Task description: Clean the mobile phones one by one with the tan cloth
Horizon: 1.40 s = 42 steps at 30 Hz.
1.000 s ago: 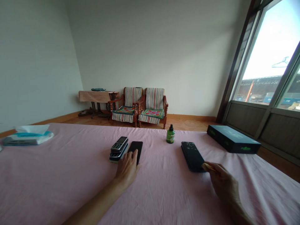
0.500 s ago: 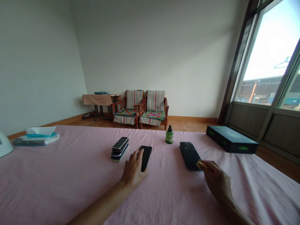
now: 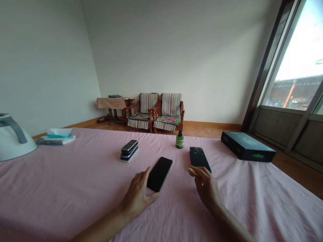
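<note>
My left hand (image 3: 138, 194) is at the near left side of a black smartphone (image 3: 159, 174) on the pink sheet. Its fingers rest along the phone's left edge and the thumb touches the lower edge, with the screen facing up. My right hand (image 3: 207, 188) pinches a small yellowish cloth-like piece (image 3: 193, 172), mostly hidden in the fingers. It hovers by the near end of a black slab, apparently stacked phones (image 3: 199, 157), with round spots on top. Left of the smartphone stands a pile of phones with a keypad phone (image 3: 129, 146) uppermost.
A green bottle (image 3: 179, 140) with a black cap stands beyond the phones. A black box (image 3: 248, 146) lies to the right. On the left are a tissue pack (image 3: 57, 138) and a white kettle-like thing with a grey handle (image 3: 16, 139). Two chairs (image 3: 167, 112) stand by the wall.
My right hand has moved left with the yellowish piece, off the black slab's near right corner. The smartphone has shifted right and more of its screen shows. The view has turned slightly left.
</note>
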{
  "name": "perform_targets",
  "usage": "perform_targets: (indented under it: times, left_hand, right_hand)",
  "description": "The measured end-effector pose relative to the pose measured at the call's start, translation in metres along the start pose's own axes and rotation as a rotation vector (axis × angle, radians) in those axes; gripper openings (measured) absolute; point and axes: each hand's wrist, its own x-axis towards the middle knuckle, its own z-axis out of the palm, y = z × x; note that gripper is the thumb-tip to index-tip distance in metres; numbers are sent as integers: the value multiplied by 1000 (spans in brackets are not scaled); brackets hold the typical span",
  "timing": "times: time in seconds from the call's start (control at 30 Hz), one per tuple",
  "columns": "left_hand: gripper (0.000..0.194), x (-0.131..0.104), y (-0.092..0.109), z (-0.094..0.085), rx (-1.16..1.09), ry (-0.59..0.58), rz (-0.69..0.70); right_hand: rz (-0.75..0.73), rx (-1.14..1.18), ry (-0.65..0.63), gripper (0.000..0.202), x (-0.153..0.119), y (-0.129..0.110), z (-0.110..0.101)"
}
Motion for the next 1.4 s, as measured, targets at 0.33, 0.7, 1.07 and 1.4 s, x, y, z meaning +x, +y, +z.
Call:
perform_targets:
  times: [0.33, 0.7, 1.07, 1.4]
  left_hand:
    - [53, 0, 3, -1, -200, -5, -66]
    - [33, 28, -22, -23, -287, -217, 70]
    - [21, 18, -25, -31, -222, -273, 364]
    - [20, 19, -32, -20, -239, -257, 373]
  right_hand:
    - [-120, -99, -51, 34, -6, 14, 8]
    - [-286, -303, -135, 42, -6, -10, 9]
    - [-163, -279, -116, 32, 41, -12, 72]
    - [-177, -232, -207, 28, 79, 0, 106]
